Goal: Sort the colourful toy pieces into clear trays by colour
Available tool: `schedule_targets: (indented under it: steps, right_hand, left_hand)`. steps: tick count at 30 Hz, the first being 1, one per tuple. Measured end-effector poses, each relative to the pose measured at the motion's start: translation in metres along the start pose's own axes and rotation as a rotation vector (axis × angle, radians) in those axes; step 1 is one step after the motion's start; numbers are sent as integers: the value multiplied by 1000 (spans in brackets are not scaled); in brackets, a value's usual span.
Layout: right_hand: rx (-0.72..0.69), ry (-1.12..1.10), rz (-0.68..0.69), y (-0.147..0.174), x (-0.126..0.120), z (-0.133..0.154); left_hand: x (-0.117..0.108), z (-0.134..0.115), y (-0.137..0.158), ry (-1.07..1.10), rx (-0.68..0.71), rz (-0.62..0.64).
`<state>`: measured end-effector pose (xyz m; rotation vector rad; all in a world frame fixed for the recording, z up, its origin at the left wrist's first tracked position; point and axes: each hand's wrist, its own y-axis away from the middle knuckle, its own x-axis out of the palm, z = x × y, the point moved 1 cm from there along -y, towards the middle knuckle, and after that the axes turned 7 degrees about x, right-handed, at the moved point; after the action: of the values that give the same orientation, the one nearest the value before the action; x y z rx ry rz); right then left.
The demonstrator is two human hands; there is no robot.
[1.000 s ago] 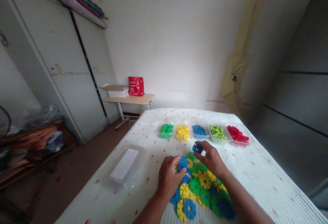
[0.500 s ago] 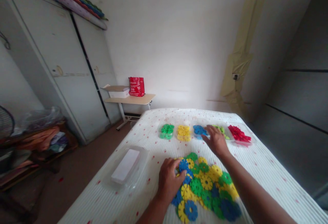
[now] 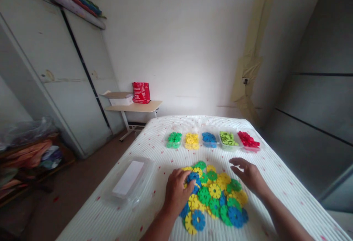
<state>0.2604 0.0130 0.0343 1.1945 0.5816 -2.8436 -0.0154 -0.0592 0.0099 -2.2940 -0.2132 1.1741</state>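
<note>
A loose pile of flower-shaped plastic discs (image 3: pixel 214 190) in blue, yellow and green lies on the cloth-covered table. My left hand (image 3: pixel 176 189) is at the pile's left side, thumb and fingers closed around a blue notched disc (image 3: pixel 193 176). To the right of the pile, my right hand (image 3: pixel 250 176) hovers with its fingers apart and nothing in them. Behind the pile stand clear containers in a row, holding green discs (image 3: pixel 174 138), yellow discs (image 3: pixel 192 140), blue discs (image 3: pixel 209 139), lime-green pieces (image 3: pixel 227 138) and red pieces (image 3: pixel 248 140).
On the table's left side rests a clear plastic lid or tray (image 3: pixel 147 167) with a white block (image 3: pixel 128 178) on it. Farther back, a small side table (image 3: pixel 150 106) carries a red bag (image 3: pixel 141 93) and a white box (image 3: pixel 121 99). A wall is behind the table.
My right hand has come back from the blue container toward me, to the pile's right side, and the lime-green container shows fully. My left hand keeps its grip at the pile.
</note>
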Motion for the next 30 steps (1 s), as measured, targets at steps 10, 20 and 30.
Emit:
schedule_targets:
  steps: [10,20,30]
  right_hand:
    - [-247,136,270,72,-11,22]
    - [-353,286,223,83,25,1]
    - [-326,258,191,22,34,-5]
  left_hand:
    - [-25,-6,28,22,233,171]
    - [2,-12,34,-103,182,411]
    - [23,-14,-16,-150,143,255]
